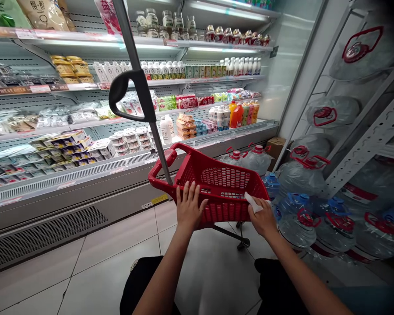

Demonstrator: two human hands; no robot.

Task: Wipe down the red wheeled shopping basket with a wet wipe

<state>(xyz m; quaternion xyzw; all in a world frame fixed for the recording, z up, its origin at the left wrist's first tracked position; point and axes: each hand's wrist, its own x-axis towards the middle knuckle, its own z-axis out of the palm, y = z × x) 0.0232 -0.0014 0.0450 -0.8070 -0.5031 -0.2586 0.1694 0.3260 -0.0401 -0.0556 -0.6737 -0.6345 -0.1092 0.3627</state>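
Note:
A red plastic shopping basket cart (226, 173) with lattice walls stands in front of me on the floor. Its long grey pull handle (133, 94) rises at a tilt to the upper left. My left hand (189, 205) lies with fingers stretched out against the near side of the basket, by the handle end. At the right end, my right hand (262, 218) is closed around a white cloth or tissue (254, 203), which it presses at the basket's rim. I see no goods in the visible part of the basket.
A lit refrigerated display (124, 162) with dairy, drinks and packaged food runs along the left and back. Large water bottles with red handles (297, 227) crowd the floor at right, beside a metal rack (364, 135) holding more. Pale tiles (111, 262) cover the floor.

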